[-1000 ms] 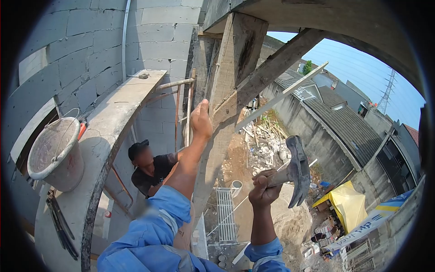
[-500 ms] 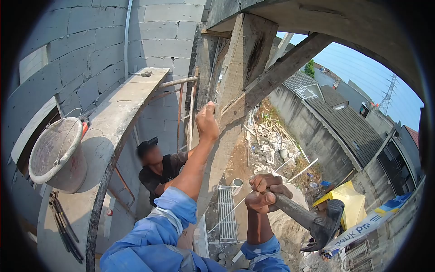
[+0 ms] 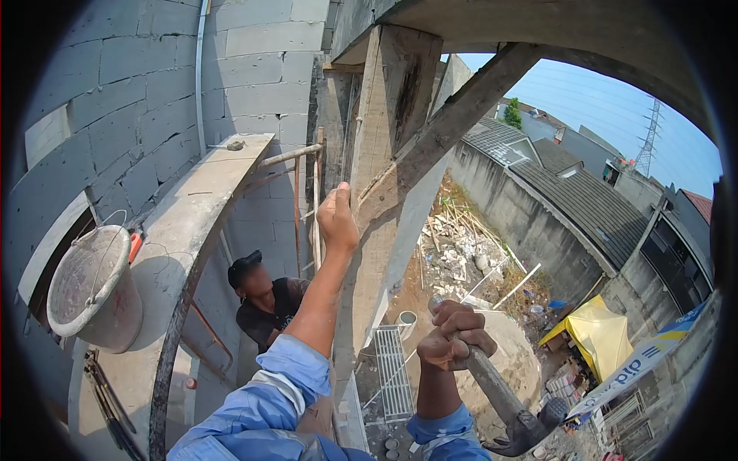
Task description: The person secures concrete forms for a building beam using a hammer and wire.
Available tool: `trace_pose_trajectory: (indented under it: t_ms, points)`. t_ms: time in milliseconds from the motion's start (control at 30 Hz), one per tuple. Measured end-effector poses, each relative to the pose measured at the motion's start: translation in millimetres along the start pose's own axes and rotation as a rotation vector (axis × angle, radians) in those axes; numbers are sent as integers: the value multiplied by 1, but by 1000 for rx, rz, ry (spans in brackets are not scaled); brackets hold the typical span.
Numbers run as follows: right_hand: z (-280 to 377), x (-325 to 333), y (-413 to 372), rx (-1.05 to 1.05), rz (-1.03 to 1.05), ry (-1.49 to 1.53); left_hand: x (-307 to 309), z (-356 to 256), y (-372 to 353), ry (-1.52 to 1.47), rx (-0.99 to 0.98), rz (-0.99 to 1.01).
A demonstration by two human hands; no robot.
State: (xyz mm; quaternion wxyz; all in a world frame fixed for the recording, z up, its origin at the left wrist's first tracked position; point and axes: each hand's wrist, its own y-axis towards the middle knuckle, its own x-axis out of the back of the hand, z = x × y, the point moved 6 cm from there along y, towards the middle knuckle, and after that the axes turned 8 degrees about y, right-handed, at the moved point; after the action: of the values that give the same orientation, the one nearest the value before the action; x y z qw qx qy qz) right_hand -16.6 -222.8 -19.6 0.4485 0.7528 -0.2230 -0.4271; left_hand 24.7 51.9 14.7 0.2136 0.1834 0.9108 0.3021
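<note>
My left hand point(image 3: 338, 220) is raised with its fingers closed, at the left edge of an upright wooden board point(image 3: 377, 146). What those fingers pinch or grip, if anything, is hidden. Lower right, my right hand point(image 3: 457, 336) is wrapped round the handle of a claw hammer point(image 3: 493, 388), its head pointing down and to the right. A slanting timber brace point(image 3: 469, 107) meets the board just right of my left hand.
A mortar-stained bucket point(image 3: 115, 307) and long-handled cutters point(image 3: 109, 403) rest on a plank point(image 3: 165, 269) at left. Below, a person in a black cap point(image 3: 265, 307) is beside the scaffold poles point(image 3: 297, 207). Far down lie rubble point(image 3: 461, 246), a metal grating point(image 3: 392, 373) and a yellow tarp point(image 3: 592, 330).
The hammer's head has swung lower, with the handle now pointing more steeply down. My left hand stays by the board. The whole view has shifted slightly left.
</note>
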Motion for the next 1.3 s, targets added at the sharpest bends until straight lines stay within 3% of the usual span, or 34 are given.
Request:
trace_pose_trajectory:
  t_ms: [67, 133, 167, 233, 267, 333, 367, 400, 467, 533, 600, 633, 667, 733, 867, 933, 1000, 1033, 1100, 1300]
  points:
    - [-23, 8, -22, 93, 16, 32, -2, -3, 2, -20, 6, -5]
    - [-111, 23, -77, -491, 622, -882, 3, 3, -6, -29, 44, -13]
    - [-96, 23, -80, -514, 624, -884, 5, 7, -11, -39, 62, 9]
    - [-95, 18, -63, -622, 399, -762, -2, 4, 0, -39, 25, 7]
    - [-90, 32, -80, -589, 175, -496, -4, 4, 5, -40, 12, 2]
    - [-54, 5, -45, -206, -50, 102, -3, 12, 1, -79, 20, -10]
    - [-46, -3, -40, 2, -114, 195, -2, 11, 1, -64, 31, 8]
    - [-58, 4, -46, -7, -117, 187, -1, 15, 2, -58, 40, 12]
    - [-122, 14, -82, -601, 565, -819, 0, 20, 1, -34, 36, 34]
    - [-113, 21, -84, -605, 468, -754, -2, 11, 6, -22, 33, 57]
    - [-81, 22, -73, -438, 266, -341, 0, 7, 1, 15, 16, 3]
    - [-75, 17, -73, -219, 67, 99, 0, 8, 0, 33, 24, 22]
    - [-84, 13, -62, -231, 66, 83, -1, 11, 1, 37, 41, 32]
    - [-121, 14, -69, -798, 489, -802, 0, 11, -1, -40, 19, 4]
    - [-82, 28, -75, -538, 337, -667, 1, 3, -3, -28, 20, -36]
    - [-73, 36, -78, -561, 365, -565, 1, 4, 2, 7, -11, -20]
    - [-68, 65, -92, -1082, 27, -346, 3, 2, -3, 3, 70, 14]
    - [-59, 68, -84, -1080, 57, -353, 1, 12, -3, 11, 59, -45]
    - [-47, 81, -76, -1343, -86, -341, 1, 16, -4, 21, 64, -44]
    - [-29, 139, -26, -1428, -161, -525, 0, -8, -9, 59, -60, 217]
